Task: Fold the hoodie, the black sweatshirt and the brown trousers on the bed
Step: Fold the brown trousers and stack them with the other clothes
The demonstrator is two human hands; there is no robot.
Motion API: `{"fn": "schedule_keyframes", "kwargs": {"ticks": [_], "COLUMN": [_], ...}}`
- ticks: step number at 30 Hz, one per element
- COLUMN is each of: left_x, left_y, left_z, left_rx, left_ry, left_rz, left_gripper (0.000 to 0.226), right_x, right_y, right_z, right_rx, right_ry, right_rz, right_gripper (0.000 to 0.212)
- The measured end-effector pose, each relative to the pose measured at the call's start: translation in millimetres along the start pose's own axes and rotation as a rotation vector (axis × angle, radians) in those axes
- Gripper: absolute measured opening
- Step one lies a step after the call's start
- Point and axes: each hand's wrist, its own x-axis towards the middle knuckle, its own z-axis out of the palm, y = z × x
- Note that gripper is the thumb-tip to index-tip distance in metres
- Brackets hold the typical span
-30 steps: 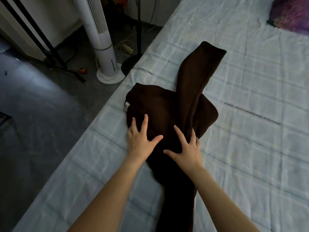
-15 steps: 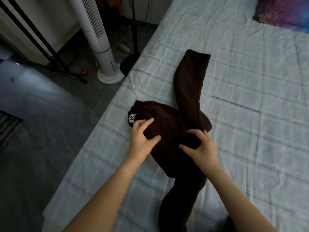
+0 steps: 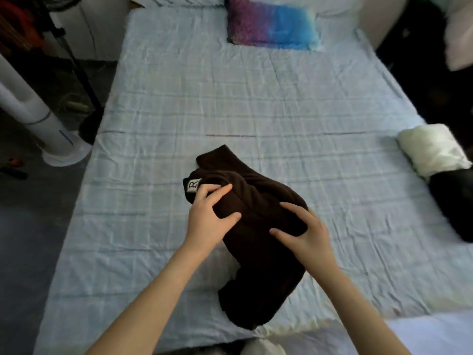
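Expect unrolling on release: thick, soft fleece in the brown trousers [image 3: 258, 234], bunched into a lumpy mound at mid-width of the bed [image 3: 230, 98], toward its near edge; loose leg trailing to that edge, liable to drag the fold askew if lifted unevenly. Gripped by left hand [image 3: 207, 221], fingers curled into the cloth beside the white label [image 3: 193, 185]; pinched by right hand [image 3: 307, 234], a ridge of fabric caught between thumb and fingers.

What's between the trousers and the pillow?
Nothing but bare sheet between the trousers and the pillow, as the head view shows.
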Motion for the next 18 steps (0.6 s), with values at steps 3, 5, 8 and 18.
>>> {"fn": "schedule_keyframes", "kwargs": {"ticks": [3,5,8,18], "left_x": [-6,-10,-12,18], "left_y": [45,73,111,151], "left_z": [32,57,99,295], "left_rx": [-0.017,-0.046,-0.083,-0.045], "left_ry": [-0.082,-0.144,-0.218,-0.282], "left_rz": [0.072,0.106,0.163,0.231], "left_gripper": [0.061,0.061,0.060,0.054], "right_x": [-27,-42,-56,-20], "right_y": [15,29,53,213], "right_z": [-50,-82,-127,-189], "right_rx": [-0.009,-0.011,-0.048,-0.122], "right_ry": [0.096,0.149,0.212,0.371], "right_rz": [0.058,0.093,0.138,0.237], "right_gripper": [0.058,0.057,0.056,0.058]}}
